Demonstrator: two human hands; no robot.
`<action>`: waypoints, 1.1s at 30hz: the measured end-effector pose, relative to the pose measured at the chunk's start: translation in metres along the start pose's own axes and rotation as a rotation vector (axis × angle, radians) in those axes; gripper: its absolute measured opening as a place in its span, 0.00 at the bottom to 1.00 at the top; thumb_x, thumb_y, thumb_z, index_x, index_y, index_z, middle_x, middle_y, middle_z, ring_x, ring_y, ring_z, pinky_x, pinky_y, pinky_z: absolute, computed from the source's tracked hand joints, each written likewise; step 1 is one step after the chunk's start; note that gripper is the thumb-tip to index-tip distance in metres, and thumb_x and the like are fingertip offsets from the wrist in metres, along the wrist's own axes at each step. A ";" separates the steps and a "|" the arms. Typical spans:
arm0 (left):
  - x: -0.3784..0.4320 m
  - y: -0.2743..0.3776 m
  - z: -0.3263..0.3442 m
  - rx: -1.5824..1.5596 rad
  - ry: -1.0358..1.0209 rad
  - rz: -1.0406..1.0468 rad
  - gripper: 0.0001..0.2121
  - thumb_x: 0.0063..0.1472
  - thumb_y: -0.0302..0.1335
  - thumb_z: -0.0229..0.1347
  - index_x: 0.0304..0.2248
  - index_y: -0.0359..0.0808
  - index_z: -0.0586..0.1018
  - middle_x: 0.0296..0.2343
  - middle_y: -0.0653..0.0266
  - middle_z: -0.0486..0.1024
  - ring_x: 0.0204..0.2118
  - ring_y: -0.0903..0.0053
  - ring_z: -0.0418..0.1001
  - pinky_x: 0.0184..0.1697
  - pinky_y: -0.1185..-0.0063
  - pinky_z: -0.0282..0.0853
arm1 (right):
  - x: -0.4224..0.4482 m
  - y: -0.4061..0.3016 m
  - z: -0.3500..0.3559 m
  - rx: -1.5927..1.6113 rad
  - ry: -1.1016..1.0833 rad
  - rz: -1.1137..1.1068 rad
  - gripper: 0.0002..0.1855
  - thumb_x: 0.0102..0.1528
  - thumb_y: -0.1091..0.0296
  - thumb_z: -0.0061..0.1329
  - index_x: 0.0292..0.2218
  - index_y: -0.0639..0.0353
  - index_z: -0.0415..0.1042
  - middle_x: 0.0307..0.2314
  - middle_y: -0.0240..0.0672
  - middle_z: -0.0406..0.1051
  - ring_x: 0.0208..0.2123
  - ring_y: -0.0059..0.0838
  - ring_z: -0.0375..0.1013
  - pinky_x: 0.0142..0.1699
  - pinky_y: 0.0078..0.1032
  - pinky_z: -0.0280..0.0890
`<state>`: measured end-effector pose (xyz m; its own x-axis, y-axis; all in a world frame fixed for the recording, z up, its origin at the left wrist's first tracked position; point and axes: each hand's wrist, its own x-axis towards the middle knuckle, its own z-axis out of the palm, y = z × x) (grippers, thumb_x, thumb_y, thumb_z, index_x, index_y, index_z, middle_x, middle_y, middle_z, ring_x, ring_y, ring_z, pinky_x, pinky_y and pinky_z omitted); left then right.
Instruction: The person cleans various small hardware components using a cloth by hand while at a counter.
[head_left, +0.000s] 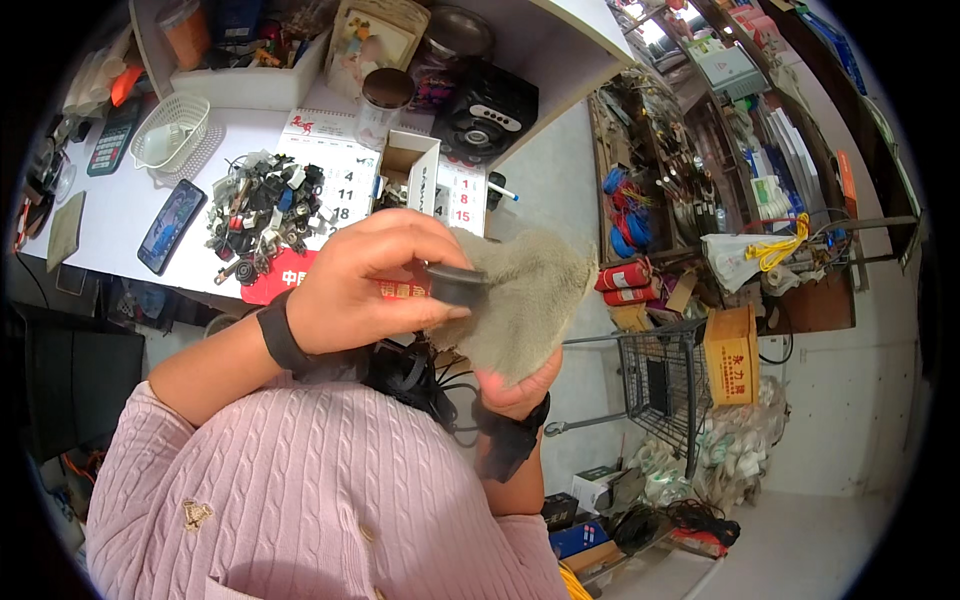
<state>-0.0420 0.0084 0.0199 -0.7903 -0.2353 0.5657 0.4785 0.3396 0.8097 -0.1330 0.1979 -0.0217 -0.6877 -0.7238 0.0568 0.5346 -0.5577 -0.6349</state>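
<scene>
Between the thumb and fingers of my left hand (367, 274) is a small dark round part (454, 286), perhaps a cap or knob. It rests against a grey-green cloth (529, 289), whose fabric spreads over my right hand (519, 384). The right fingers are mostly behind the cloth, which they hold from below. Beyond my left hand, a heap of small electrical parts (266, 202) lies on a paper calendar (346, 169) and the white desk (202, 259). A small open carton (424, 176) with parts inside stands on the calendar.
On the desk are a smartphone (172, 226), a white plastic basket (176, 129), a calculator (114, 139), a lidded clear jar (381, 109) and a black speaker (486, 112). To the right stand a wire cart (664, 382) and loaded shelves (750, 150). Black cables (412, 382) hang before my body.
</scene>
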 end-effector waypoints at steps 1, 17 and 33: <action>0.000 0.000 0.000 0.004 0.036 -0.020 0.16 0.41 0.21 0.64 0.34 0.33 0.76 0.31 0.63 0.74 0.37 0.73 0.72 0.41 0.77 0.66 | -0.002 0.000 0.010 -0.101 -0.003 -0.054 0.41 0.43 0.62 0.55 0.55 0.64 0.51 0.48 0.38 0.61 0.50 0.34 0.63 0.54 0.33 0.59; -0.002 0.009 0.000 0.112 -0.208 -0.059 0.20 0.51 0.30 0.58 0.43 0.33 0.71 0.29 0.56 0.71 0.33 0.64 0.70 0.37 0.75 0.65 | 0.017 0.002 0.038 -0.679 0.074 -0.190 0.11 0.53 0.80 0.45 0.41 0.65 0.65 0.36 0.31 0.68 0.37 0.21 0.69 0.43 0.21 0.66; -0.006 -0.002 -0.001 -0.216 -0.240 -0.207 0.22 0.50 0.20 0.60 0.46 0.31 0.70 0.40 0.60 0.73 0.39 0.79 0.72 0.42 0.81 0.68 | 0.023 -0.007 0.036 -0.914 0.060 -0.320 0.09 0.50 0.83 0.47 0.35 0.68 0.65 0.31 0.32 0.66 0.34 0.18 0.67 0.39 0.17 0.64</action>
<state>-0.0376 0.0080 0.0156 -0.9335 -0.0504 0.3551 0.3489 0.1013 0.9317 -0.1352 0.1702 0.0117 -0.7719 -0.5564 0.3076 -0.2527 -0.1754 -0.9515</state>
